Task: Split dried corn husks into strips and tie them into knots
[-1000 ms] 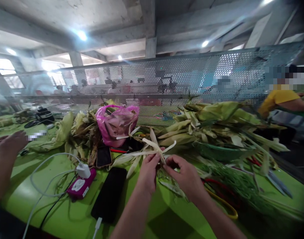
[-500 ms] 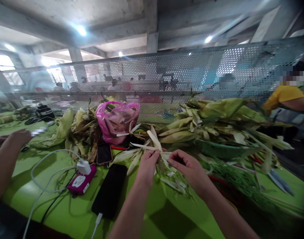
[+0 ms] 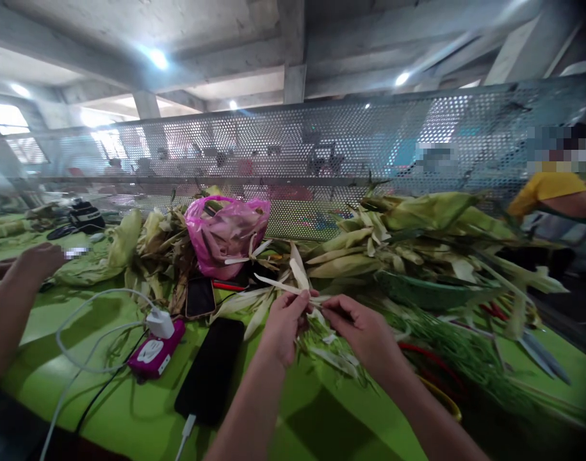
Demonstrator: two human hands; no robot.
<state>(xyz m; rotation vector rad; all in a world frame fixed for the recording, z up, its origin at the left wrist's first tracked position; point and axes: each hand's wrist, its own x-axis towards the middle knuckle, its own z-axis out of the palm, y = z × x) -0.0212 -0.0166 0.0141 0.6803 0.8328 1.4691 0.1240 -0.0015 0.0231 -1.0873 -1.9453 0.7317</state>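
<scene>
Both hands (image 3: 282,321) (image 3: 364,325) pinch pale husk strips (image 3: 298,271), whose crossing is partly hidden by the grip.

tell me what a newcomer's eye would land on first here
Probably the bright pink plastic bag at the back of the green table, in front of the perforated screen. Next might come the big husk heap to its right, then, front and centre, the left hand and right hand holding pale husk strips.
</scene>
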